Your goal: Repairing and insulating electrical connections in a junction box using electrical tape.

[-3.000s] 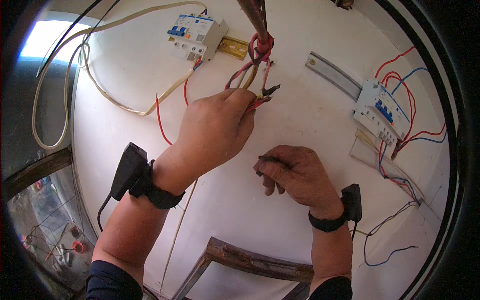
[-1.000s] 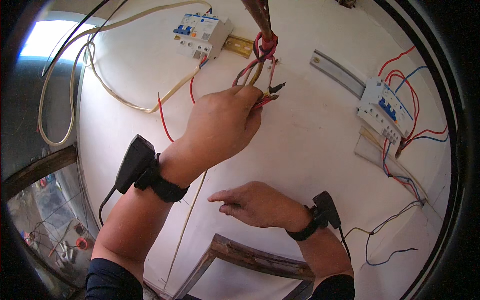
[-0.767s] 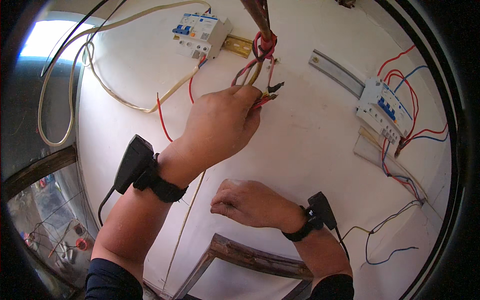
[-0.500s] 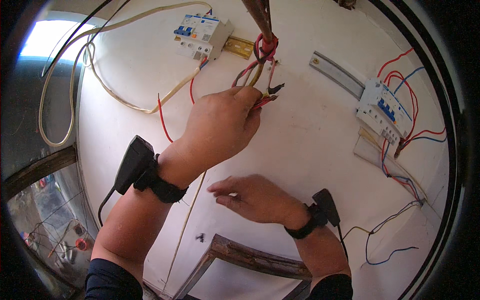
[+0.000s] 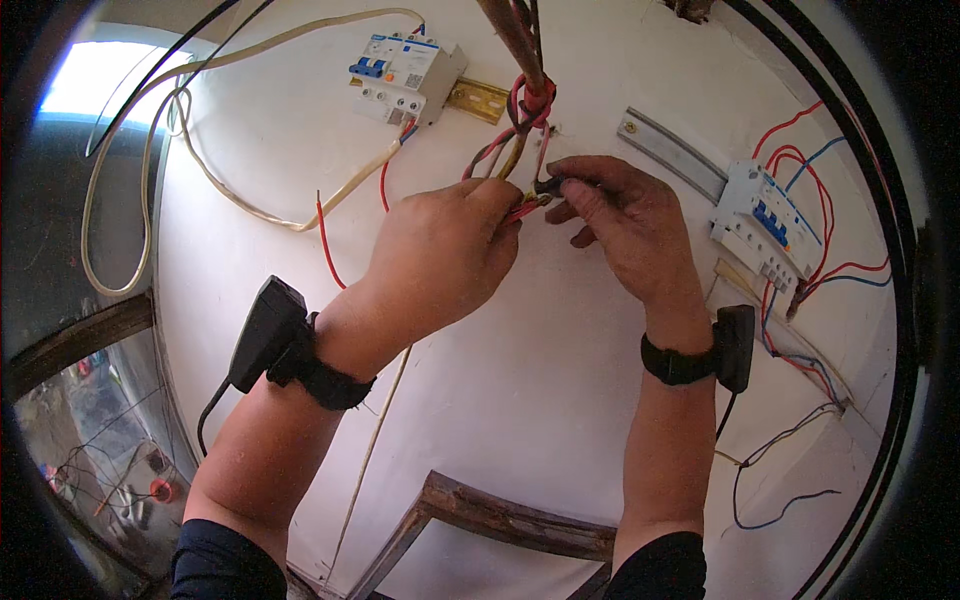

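Observation:
A bundle of red, dark and yellowish wires (image 5: 515, 145) hangs down the wall, loosely knotted below a brown pipe or rod (image 5: 512, 40). My left hand (image 5: 445, 235) is closed around the lower part of this bundle, with red wire ends poking out past its fingers. From the right, my right hand (image 5: 630, 220) pinches a black wire end (image 5: 548, 187) that looks taped, between thumb and index finger. Its other fingers are loosely curled. What lies inside the left fist is hidden.
A white circuit breaker (image 5: 405, 78) sits on a short rail (image 5: 476, 100) at upper left. Another circuit breaker (image 5: 762, 225), with red and blue wires, hangs at right below a grey rail (image 5: 670, 150). A cream cable (image 5: 100, 215) loops at left. Below stands a wooden frame (image 5: 510, 518).
My right hand has risen from low near the wall to the wire bundle and has taken hold of the black wire end. My left hand has stayed in place.

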